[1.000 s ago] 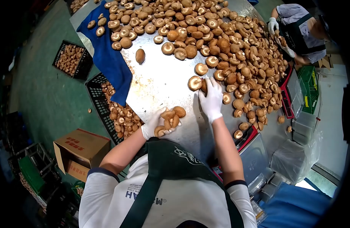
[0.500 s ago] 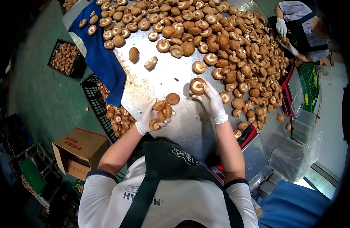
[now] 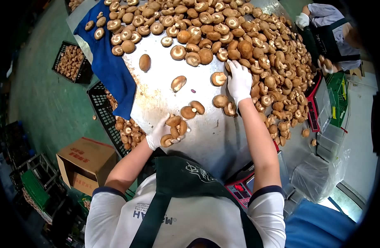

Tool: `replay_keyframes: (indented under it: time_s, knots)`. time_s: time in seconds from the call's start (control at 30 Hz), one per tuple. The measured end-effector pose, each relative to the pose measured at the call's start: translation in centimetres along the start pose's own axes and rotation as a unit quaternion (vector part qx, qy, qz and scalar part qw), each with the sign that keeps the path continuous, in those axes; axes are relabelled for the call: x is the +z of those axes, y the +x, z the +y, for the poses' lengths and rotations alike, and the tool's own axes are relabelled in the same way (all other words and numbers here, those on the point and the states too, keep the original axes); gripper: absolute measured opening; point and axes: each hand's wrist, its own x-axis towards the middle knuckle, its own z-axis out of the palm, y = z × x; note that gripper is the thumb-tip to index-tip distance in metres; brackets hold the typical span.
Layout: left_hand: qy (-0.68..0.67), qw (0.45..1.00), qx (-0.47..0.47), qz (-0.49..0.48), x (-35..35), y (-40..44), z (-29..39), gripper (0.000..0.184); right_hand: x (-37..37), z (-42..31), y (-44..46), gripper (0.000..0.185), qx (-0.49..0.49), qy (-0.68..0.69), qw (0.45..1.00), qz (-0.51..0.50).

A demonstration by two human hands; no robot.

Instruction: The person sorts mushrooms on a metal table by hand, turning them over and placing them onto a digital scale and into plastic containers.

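Note:
My left hand [image 3: 159,133], in a white glove, is closed round several brown mushrooms [image 3: 174,121] near the front edge of the metal table [image 3: 202,142]. Two mushrooms [image 3: 188,112] lie touching each other just beyond it. My right hand [image 3: 239,82], also gloved, reaches to the near edge of the big mushroom pile [image 3: 276,62]; its fingertips meet a mushroom there, and the grip is partly hidden. Left of its wrist lie two loose mushrooms [image 3: 220,101], with another one [image 3: 218,78] beside its fingers.
A blue cloth [image 3: 111,66] drapes the table's left edge above a black crate [image 3: 103,108] of mushrooms. Below stands an open cardboard box [image 3: 89,159]. A red scale [image 3: 241,188] is at the right front. A co-worker [image 3: 332,33] stands at the far right.
My right hand has let go of the large mushroom and moved up and right to the pile. My left hand keeps its mushrooms, while a second mushroom lies beside the one beyond it.

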Motion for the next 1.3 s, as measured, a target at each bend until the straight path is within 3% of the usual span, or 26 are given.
replay_keyframes:
  time_s: [0.07, 0.1, 0.13, 0.17, 0.23, 0.3, 0.43, 0.5, 0.57, 0.63, 0.7, 0.73, 0.8, 0.9, 0.97, 1.0, 1.03, 1.07, 1.1, 1.13, 1.17, 1.23, 1.27, 1.3]
  knots:
    - [0.041, 0.995, 0.027, 0.082, 2.7, -0.3, 0.0, 0.087, 0.5, 0.7, 0.9, 0.037, 0.010, 0.005, 1.000, -0.004]
    - [0.041, 0.997, 0.020, 0.058, 2.4, -0.3, 0.1, 0.088, -1.0, -0.1, 1.3, 0.038, 0.075, 0.059, 0.994, -0.057]
    - [0.040, 0.999, 0.012, 0.035, 1.8, -0.3, 0.1, 0.090, -1.3, 0.0, 1.2, 0.040, 0.101, 0.177, 0.978, -0.046]
    - [0.037, 0.999, 0.004, 0.011, 1.4, -0.3, 0.0, 0.092, -1.6, 0.1, 1.0, 0.042, 0.125, 0.291, 0.948, -0.035]
    - [0.052, 0.998, 0.009, 0.031, 1.5, -0.2, -0.2, 0.096, -3.7, -1.3, -0.1, 0.043, 0.178, 0.537, 0.824, -0.031]
    - [0.040, 0.999, -0.006, 0.006, 1.7, -0.3, 0.1, 0.094, -6.4, -2.2, -1.5, 0.042, 0.219, 0.577, 0.783, -0.070]
    - [0.072, 0.997, 0.000, 0.019, 2.8, -0.8, 0.0, 0.090, -7.7, -2.9, -4.7, 0.046, 0.196, 0.651, 0.733, -0.020]
    - [0.098, 0.993, 0.015, 0.057, 4.5, -1.2, -0.5, 0.088, -9.2, -4.3, -6.6, 0.049, 0.245, 0.714, 0.656, -0.029]
    - [0.099, 0.993, 0.007, 0.062, 6.5, -1.3, -1.0, 0.087, -8.8, -5.1, -9.1, 0.047, 0.257, 0.708, 0.656, -0.050]
    - [0.098, 0.993, -0.004, 0.060, 6.8, -1.0, -1.3, 0.087, -7.8, -6.8, -11.9, 0.043, 0.244, 0.611, 0.744, -0.114]
    - [0.092, 0.994, -0.019, 0.055, 5.4, -0.4, -1.7, 0.086, -8.8, -9.5, -13.9, 0.038, 0.164, 0.478, 0.825, -0.253]
    - [0.060, 0.997, -0.045, -0.021, 4.8, 0.0, -1.6, 0.086, -7.6, -10.1, -15.4, 0.037, 0.138, 0.466, 0.846, -0.218]
    - [0.087, 0.995, -0.036, 0.020, 4.5, -0.6, -1.9, 0.085, -6.7, -9.9, -16.2, 0.035, 0.094, 0.472, 0.860, -0.168]
    - [0.110, 0.991, -0.019, 0.078, 5.8, -1.0, -2.1, 0.081, -7.4, -7.5, -14.4, 0.038, 0.071, 0.447, 0.857, -0.245]
    - [0.107, 0.991, 0.002, 0.082, 4.1, -0.6, -1.9, 0.079, -9.2, -4.6, -9.7, 0.043, 0.121, 0.354, 0.909, -0.183]
    - [0.144, 0.988, 0.012, 0.050, 3.8, -0.6, -1.3, 0.078, -7.2, -1.7, -7.9, 0.038, 0.160, 0.354, 0.920, -0.047]
    - [0.129, 0.990, 0.005, 0.057, 3.6, -0.7, -0.9, 0.078, -7.0, 0.8, -4.7, 0.036, 0.133, 0.296, 0.942, 0.086]
    - [0.114, 0.991, -0.003, 0.064, 3.4, -1.0, -0.7, 0.078, -7.7, 4.5, -1.8, 0.041, 0.075, 0.243, 0.961, 0.107]
    - [0.098, 0.993, -0.011, 0.070, 3.1, -1.3, -0.4, 0.078, -7.5, 6.1, -0.3, 0.048, 0.115, 0.112, 0.971, 0.175]
    - [0.042, 0.999, -0.009, -0.007, 1.9, -1.7, -0.2, 0.077, -6.3, 7.7, 0.8, 0.052, 0.186, 0.061, 0.967, 0.164]
    - [0.043, 0.999, -0.011, -0.026, 1.9, -1.9, 0.0, 0.077, -4.5, 9.5, 1.2, 0.057, 0.190, 0.064, 0.973, 0.110]
    - [0.046, 0.997, -0.017, -0.066, 2.3, -2.1, 0.4, 0.077, -4.6, 6.0, 0.5, 0.058, 0.218, -0.034, 0.975, 0.001]
    - [0.054, 0.997, -0.017, -0.049, 2.2, -2.1, 0.4, 0.078, -2.3, 5.9, -0.3, 0.054, 0.202, -0.089, 0.975, -0.034]
    - [0.061, 0.998, -0.016, 0.028, 3.0, -2.1, 0.2, 0.080, -3.4, 3.4, -1.2, 0.047, 0.225, -0.019, 0.973, -0.037]
